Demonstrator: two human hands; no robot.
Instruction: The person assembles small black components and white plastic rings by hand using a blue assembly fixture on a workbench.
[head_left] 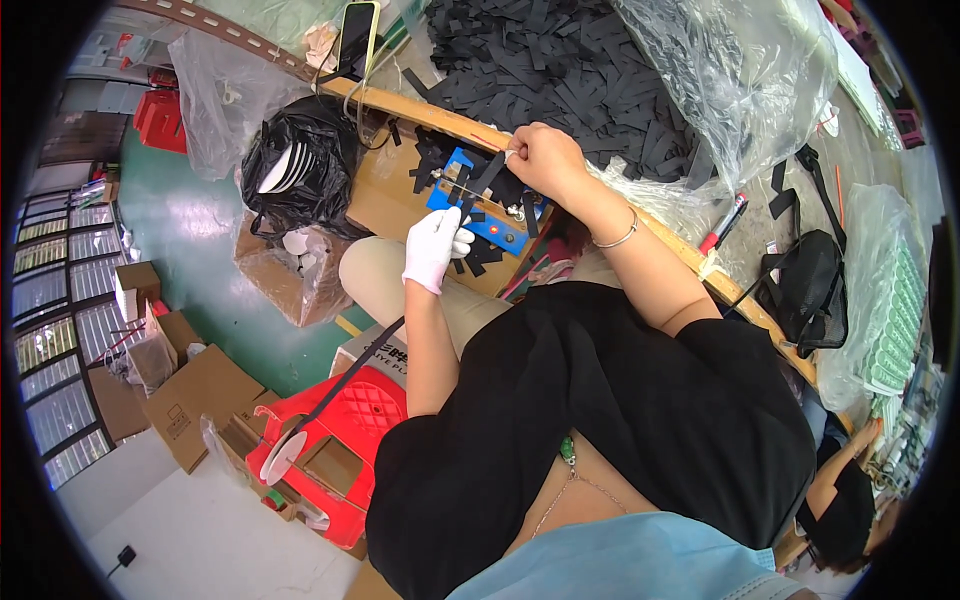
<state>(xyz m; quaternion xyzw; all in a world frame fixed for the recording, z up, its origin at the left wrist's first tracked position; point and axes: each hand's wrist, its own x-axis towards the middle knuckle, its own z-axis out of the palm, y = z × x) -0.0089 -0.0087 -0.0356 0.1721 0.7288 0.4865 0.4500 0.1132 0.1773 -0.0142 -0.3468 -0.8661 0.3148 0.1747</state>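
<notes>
My left hand [436, 244], in a white glove, is closed on a black strap [487, 180] at the near left edge of a blue device [492, 229]. A thin metal rod or wire crosses the device, and a small red light glows on its front. My bare right hand [550, 162] is pinched above the device's far side, at the wooden table edge, with the strap's far end at its fingertips. Something small and white shows at those fingertips. Cut black strips [480, 258] lie around the device. Exactly how the strap passes through it is hard to see.
A large heap of black strips [560, 80] covers the table behind the wooden edge [430, 115], beside clear plastic sheeting [740, 80]. Black strap runs from a white reel [283, 458] at a red stool [365, 410]. A black bag [300, 160] stands left; another person [845, 490] sits far right.
</notes>
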